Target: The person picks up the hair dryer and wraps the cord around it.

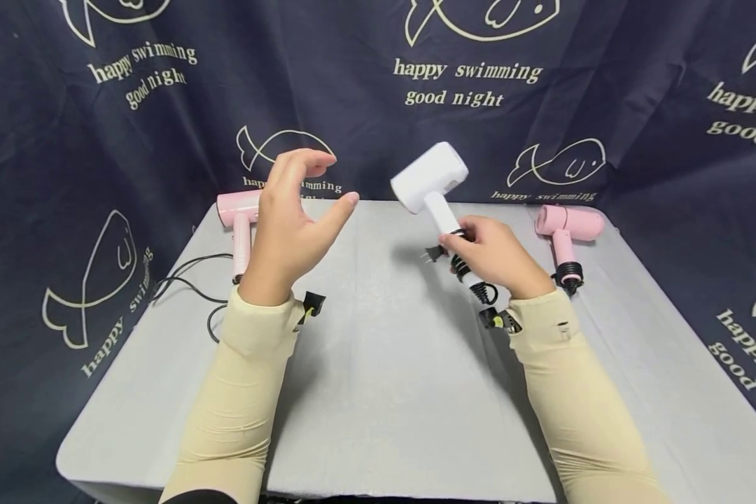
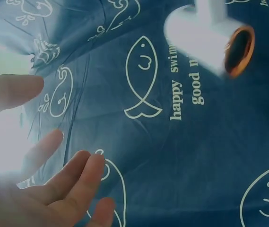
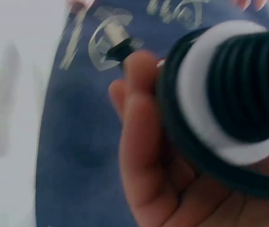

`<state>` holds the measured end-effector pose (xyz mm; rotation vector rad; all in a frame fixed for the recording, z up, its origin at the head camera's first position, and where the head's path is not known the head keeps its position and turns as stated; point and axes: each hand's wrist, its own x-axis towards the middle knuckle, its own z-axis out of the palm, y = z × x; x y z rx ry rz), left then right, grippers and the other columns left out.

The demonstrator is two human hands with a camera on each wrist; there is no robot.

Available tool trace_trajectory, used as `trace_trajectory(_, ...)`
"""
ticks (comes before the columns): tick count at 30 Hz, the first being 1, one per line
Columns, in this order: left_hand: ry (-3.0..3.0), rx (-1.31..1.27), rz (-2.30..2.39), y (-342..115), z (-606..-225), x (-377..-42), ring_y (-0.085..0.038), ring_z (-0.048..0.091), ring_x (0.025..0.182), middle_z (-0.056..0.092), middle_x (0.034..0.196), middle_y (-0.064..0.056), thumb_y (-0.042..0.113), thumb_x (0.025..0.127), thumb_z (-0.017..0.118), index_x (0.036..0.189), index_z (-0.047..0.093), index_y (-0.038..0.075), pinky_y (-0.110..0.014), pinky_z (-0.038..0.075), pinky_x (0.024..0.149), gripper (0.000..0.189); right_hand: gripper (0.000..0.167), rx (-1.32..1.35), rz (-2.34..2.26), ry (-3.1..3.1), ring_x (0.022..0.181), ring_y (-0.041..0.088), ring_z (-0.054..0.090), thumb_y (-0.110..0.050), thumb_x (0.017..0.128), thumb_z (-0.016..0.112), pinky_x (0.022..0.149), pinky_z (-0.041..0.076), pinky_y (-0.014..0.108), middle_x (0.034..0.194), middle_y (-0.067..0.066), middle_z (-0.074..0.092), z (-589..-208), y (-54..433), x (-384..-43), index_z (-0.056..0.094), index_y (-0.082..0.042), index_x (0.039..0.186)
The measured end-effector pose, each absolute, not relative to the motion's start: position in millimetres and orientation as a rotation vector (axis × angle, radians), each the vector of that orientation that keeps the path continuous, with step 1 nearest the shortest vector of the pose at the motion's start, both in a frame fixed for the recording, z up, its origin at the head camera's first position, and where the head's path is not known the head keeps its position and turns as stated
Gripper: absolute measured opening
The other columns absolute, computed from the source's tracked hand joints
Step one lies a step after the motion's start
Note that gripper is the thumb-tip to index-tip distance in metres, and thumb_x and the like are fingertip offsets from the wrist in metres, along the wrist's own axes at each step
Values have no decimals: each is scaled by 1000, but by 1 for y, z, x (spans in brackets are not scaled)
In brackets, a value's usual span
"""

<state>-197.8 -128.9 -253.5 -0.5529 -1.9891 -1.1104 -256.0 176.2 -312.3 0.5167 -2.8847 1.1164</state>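
My right hand (image 1: 496, 253) grips the handle of a white hair dryer (image 1: 430, 178), raised over the table and tilted with its barrel up to the left. Its black cord is wound round the lower handle, and the plug (image 1: 435, 253) sticks out beside my fingers. In the right wrist view, the coiled cord sleeve (image 3: 252, 87) at the handle's end fills the right side. The left wrist view shows the barrel's orange-rimmed opening (image 2: 240, 51). My left hand (image 1: 290, 227) is raised, holding nothing, its fingers and thumb spread apart. It partly hides a pink hair dryer (image 1: 242, 241) behind it.
A second pink hair dryer (image 1: 570, 224), its cord wrapped round the handle, lies at the table's back right. The left dryer's loose black cord (image 1: 185, 269) trails over the table (image 1: 378, 420). Dark blue printed curtains (image 1: 353, 84) stand behind and at both sides.
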Motion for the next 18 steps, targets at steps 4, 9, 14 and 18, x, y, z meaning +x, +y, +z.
trace_trajectory(4,-1954,-575,-1121,-127,-255,-199,-19,61,116,66,123,-7,16,85,79,115,72,6,-32,47,106,33,43,364,959,-2909,81,24,63,-50,99,59,71,48,35,86,6,71,-332,213,-281,72,-9,103)
trace_trajectory(9,-1887,-573,-1141,-122,-252,-194,-22,61,115,67,122,-13,10,85,77,109,73,1,-34,47,103,26,55,149,1277,-2941,74,15,65,-52,101,58,68,53,31,89,4,77,-358,260,-302,71,-1,116)
trace_trajectory(14,-1907,-540,-1185,-118,-247,-188,-27,61,115,66,121,-18,3,83,75,105,72,-2,-34,46,100,23,53,-136,2028,-2750,64,9,69,-39,104,58,52,55,27,87,6,79,-386,297,-315,53,6,131)
trace_trajectory(18,-1925,-539,-1179,-119,-251,-192,-23,61,118,67,121,-15,5,83,76,106,73,0,-32,45,98,24,48,-218,2215,-2674,74,10,71,-31,107,52,55,56,25,89,5,77,-398,309,-321,44,7,136)
